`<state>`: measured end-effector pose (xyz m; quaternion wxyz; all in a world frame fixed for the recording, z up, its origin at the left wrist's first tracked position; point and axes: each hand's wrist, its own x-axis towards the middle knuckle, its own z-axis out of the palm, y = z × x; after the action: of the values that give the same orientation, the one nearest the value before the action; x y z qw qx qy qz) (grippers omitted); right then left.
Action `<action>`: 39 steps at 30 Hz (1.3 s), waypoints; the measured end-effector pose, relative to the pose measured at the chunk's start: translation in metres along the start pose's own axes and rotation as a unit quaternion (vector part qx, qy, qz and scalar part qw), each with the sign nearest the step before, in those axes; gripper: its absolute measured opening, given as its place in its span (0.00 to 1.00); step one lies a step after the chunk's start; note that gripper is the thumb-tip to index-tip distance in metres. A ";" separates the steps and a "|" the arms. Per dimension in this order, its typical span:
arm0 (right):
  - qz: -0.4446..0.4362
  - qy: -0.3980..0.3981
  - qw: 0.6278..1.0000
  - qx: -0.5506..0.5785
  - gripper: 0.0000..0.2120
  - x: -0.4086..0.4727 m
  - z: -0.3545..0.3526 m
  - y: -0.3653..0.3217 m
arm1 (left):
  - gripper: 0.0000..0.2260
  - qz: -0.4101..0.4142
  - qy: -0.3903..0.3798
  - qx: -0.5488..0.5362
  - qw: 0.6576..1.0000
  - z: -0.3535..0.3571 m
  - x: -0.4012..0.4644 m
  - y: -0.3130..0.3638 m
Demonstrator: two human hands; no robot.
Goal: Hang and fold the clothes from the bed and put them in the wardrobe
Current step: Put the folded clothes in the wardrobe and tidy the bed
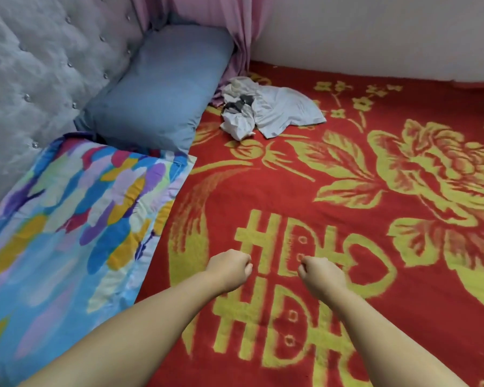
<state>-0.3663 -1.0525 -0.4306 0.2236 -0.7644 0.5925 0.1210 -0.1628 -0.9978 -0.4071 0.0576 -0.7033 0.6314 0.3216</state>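
Presently, item one: clothes (266, 107), a crumpled pale grey-white heap with dark patches, lying on the red blanket (375, 275) at about twelve o'clock from the hands and well apart from them; long axis runs roughly nine to three o'clock, the flatter smooth end pointing toward three, the bunched end toward nine. Item two: blue pillow (165, 90), just beside the heap at its nine o'clock, propped against the grey tufted headboard (39, 79). Item three: multicoloured pillow (76, 219), at the hands' ten o'clock. Item four: pink curtain (235, 29), hanging at the heap's eleven o'clock. Item five: left hand (229, 270) and right hand (319, 273), both fists curled tight, holding nothing, knuckles facing each other above the yellow character on the blanket.
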 end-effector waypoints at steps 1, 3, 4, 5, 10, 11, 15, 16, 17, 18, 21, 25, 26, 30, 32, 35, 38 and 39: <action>-0.007 0.010 1.000 0.016 0.14 0.023 0.012 0.003 | 0.13 -0.009 0.005 -0.002 1.000 0.008 0.024 -0.006; -0.016 0.038 0.998 0.052 0.13 0.063 0.031 0.007 | 0.13 -0.025 0.023 -0.011 0.999 0.024 0.068 -0.016; -0.023 0.051 0.996 0.064 0.12 0.083 0.039 0.010 | 0.13 -0.030 0.036 -0.020 0.999 0.029 0.089 -0.018; -0.027 0.062 0.995 0.072 0.12 0.103 0.046 0.012 | 0.13 -0.032 0.053 -0.029 0.998 0.033 0.109 -0.020; -0.034 0.101 0.987 0.117 0.16 0.209 0.058 -0.004 | 0.10 0.000 0.129 -0.035 0.991 0.021 0.196 -0.028; -0.036 0.100 0.987 0.123 0.18 0.232 0.056 -0.011 | 0.10 0.010 0.146 -0.033 0.989 0.013 0.216 -0.033; -0.030 0.129 0.989 0.068 0.25 0.308 0.068 -0.021 | 0.14 0.024 0.251 0.009 0.968 -0.022 0.306 -0.061; -0.030 0.168 0.985 0.029 0.27 0.318 0.077 -0.018 | 0.18 0.021 0.275 0.033 0.961 -0.031 0.327 -0.068; -0.025 0.199 0.980 0.009 0.28 0.323 0.085 -0.016 | 0.21 0.020 0.292 0.062 0.954 -0.039 0.347 -0.076; -0.023 0.223 0.974 0.009 0.27 0.326 0.090 -0.016 | 0.25 0.019 0.298 0.099 0.949 -0.049 0.365 -0.085; -0.030 0.241 0.970 0.000 0.27 0.326 0.102 -0.013 | 0.33 0.010 0.277 0.210 0.937 -0.082 0.418 -0.101; -0.029 0.261 0.965 -0.005 0.28 0.328 0.101 -0.011 | 0.35 -0.075 0.256 0.231 0.935 -0.129 0.495 -0.103; -0.031 0.258 0.966 -0.003 0.29 0.328 0.102 -0.011 | 0.33 -0.104 0.242 0.194 0.945 -0.140 0.510 -0.104; -0.037 0.263 0.964 -0.020 0.29 0.328 0.101 -0.012 | 0.11 -0.072 0.228 0.155 0.959 -0.162 0.525 -0.111; -0.039 0.257 0.965 -0.027 0.28 0.326 0.101 -0.013 | 0.08 -0.028 0.238 0.163 0.957 -0.151 0.506 -0.109; -0.033 0.264 0.964 -0.021 0.27 0.327 0.100 -0.015 | 0.10 0.004 0.250 0.129 0.960 -0.107 0.466 -0.101; -0.033 0.287 0.957 -0.017 0.27 0.328 0.102 -0.015 | 0.12 -0.006 0.266 0.088 0.960 -0.066 0.422 -0.091; -0.033 0.292 0.956 -0.013 0.27 0.329 0.102 -0.016 | 0.12 -0.006 0.267 0.087 0.960 -0.055 0.409 -0.087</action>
<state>-0.2548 -1.2798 -0.6642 0.0345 -0.7881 0.6051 -0.1075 -0.0626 -1.3561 -0.6069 -0.0503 -0.7595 0.6452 0.0657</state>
